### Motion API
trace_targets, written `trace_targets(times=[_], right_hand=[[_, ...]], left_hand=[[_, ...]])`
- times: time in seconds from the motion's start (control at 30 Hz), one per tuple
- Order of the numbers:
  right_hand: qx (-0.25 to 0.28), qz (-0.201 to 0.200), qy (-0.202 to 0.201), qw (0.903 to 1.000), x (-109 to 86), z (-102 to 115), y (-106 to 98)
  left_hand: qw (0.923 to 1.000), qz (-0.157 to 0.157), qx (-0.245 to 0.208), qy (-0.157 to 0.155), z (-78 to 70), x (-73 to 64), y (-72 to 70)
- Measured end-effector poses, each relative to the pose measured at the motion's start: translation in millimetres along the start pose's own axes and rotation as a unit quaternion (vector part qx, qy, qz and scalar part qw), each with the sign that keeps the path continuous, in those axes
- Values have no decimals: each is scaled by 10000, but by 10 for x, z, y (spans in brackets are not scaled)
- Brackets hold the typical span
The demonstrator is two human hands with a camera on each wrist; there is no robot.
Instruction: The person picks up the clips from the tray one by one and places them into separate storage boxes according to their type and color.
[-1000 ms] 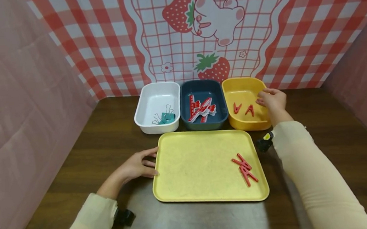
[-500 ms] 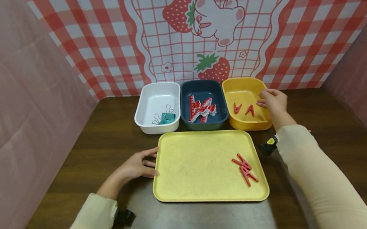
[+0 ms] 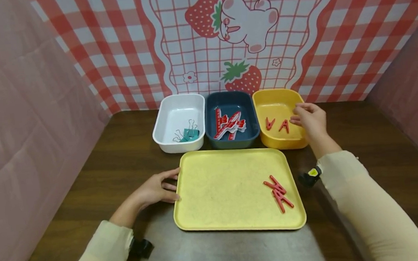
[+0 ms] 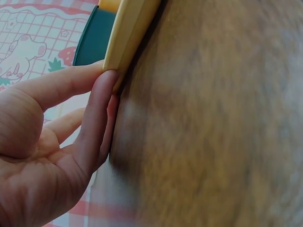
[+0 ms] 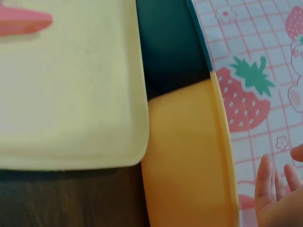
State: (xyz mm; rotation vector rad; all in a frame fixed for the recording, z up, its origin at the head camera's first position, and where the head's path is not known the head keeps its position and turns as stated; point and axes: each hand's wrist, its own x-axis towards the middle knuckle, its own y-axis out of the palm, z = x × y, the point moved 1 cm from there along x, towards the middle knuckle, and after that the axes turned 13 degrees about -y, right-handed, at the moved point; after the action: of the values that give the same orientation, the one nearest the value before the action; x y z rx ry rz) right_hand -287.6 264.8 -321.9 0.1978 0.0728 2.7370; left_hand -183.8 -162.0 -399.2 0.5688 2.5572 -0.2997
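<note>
My left hand (image 3: 157,188) touches the left edge of the pale yellow tray (image 3: 220,194), its fingertips at the rim. In the left wrist view, the fingers (image 4: 92,120) meet the tray's outer side. Over the right wall of the yellow bin (image 3: 279,101) hovers my right hand (image 3: 312,121), fingers relaxed and nothing visible between them. Two red clothespins, one on the left (image 3: 269,124) and one on the right (image 3: 284,126), lie inside that bin. On the tray's right side, two pinkish-red clothespins rest close together, an upper one (image 3: 279,187) and a lower one (image 3: 282,202).
A white bin (image 3: 183,120) holding teal binder clips (image 3: 191,133) stands at the back left. Beside it, a dark blue bin (image 3: 233,143) contains several red-and-white flat pieces (image 3: 230,125). A checked cloth (image 3: 116,52) hangs behind the wooden table (image 3: 98,166).
My right forearm has swung outward to the right, while the hand stays over the right wall of the yellow bin. My left hand and the clothespins have not moved.
</note>
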Motion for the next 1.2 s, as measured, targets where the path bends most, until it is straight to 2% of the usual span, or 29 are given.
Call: trace_targets(times=[0.23,0.47,0.73,0.83,1.0,1.2], right_hand=[[-306,118,-176,9993,-111,10,30],[156,288,-427,9986,-214,15,43],[-436,481,-635,9959,-325,42,2],[-327,528,-674,9958,-361,55,-11],[-502,594,-617,9951,-438,69,-42],[-1301,876,-687,9852,-548,39,-86]], left_hand=[[10000,1,9,-3,-1,-3,-6],[10000,32,-9,3,10,-12,-14],[10000,29,6,-5,-4,-1,-14],[10000,22,5,-4,-12,-1,-8],[10000,46,-7,-31,-17,-8,-1],[10000,36,-27,-48,-13,-13,1]])
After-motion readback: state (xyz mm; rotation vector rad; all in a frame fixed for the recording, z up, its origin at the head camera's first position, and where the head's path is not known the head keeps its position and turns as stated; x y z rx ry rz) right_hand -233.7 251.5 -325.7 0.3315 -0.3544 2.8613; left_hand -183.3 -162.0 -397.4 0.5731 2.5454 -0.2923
